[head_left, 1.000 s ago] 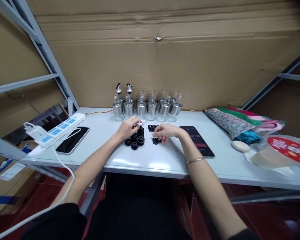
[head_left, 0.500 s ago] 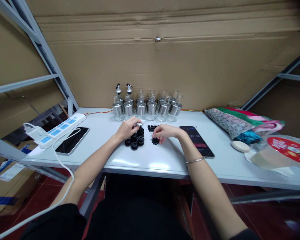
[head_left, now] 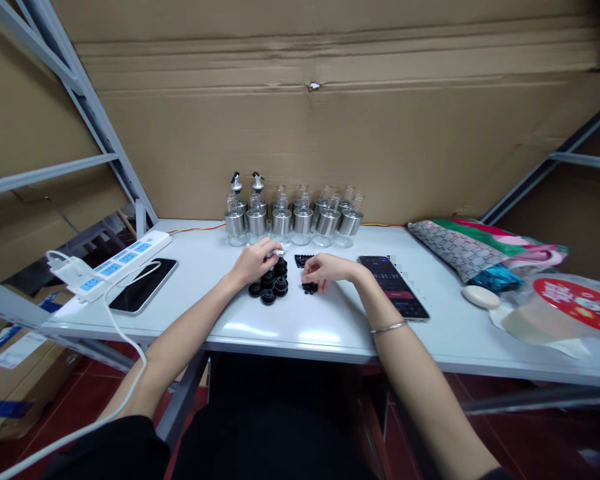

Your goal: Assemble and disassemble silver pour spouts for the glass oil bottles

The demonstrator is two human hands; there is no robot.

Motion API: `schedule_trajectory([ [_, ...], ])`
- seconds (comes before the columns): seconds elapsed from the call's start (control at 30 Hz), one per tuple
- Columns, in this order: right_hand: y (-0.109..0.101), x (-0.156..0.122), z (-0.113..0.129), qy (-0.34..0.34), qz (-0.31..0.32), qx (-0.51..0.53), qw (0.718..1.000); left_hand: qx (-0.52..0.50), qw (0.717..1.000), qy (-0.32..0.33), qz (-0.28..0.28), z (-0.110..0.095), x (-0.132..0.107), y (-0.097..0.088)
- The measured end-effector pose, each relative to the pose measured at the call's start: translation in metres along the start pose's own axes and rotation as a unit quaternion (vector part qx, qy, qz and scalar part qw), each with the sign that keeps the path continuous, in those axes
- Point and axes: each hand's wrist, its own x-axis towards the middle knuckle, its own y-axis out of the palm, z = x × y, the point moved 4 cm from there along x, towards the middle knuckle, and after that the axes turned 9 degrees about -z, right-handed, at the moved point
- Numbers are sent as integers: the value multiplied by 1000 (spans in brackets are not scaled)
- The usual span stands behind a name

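Pieces point(head_left: 310, 289), small and black, lie bunched on the table point(head_left: 290, 323) beneath your right hand point(head_left: 325, 268), whose fingers bend down to them; I cannot tell whether they grip one. Your left hand point(head_left: 254, 261) pinches a pale fitting point(head_left: 279, 253) between thumb and fingers, just above a group of round black parts point(head_left: 267, 297). Just behind your right fingertips lie tiny black bits point(head_left: 304, 258) in rows. Farther back stand glass bottles point(head_left: 282, 222) in metal sleeves, two rear ones topped by pourers point(head_left: 258, 183). A lit phone point(head_left: 397, 281) lies by your right forearm, a dark phone point(head_left: 144, 288) beside the power strip point(head_left: 123, 263) on your left
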Motion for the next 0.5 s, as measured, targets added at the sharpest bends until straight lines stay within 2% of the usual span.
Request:
schedule_trajectory([
  [0.1, -6, 2, -2, -15, -34, -23, 999, 15, 998, 32, -51, -4, 1, -6],
  [0.2, -14, 4, 2, -84, -90, -36, 992, 12, 987, 44, -154, -13, 4, -17],
  [0.27, -17, 4, 7, -138, -122, -9, 983, -13, 979, 38, -201, -21, 7, -20],
  [0.37, -15, 1, 19, -197, -123, 81, 969, -36, 975, 49, -215, -36, 11, -17],
  [0.5, -5, -4, 37, -248, -91, 228, 937, -39, 977, 95, -185, -54, 13, -6],
])
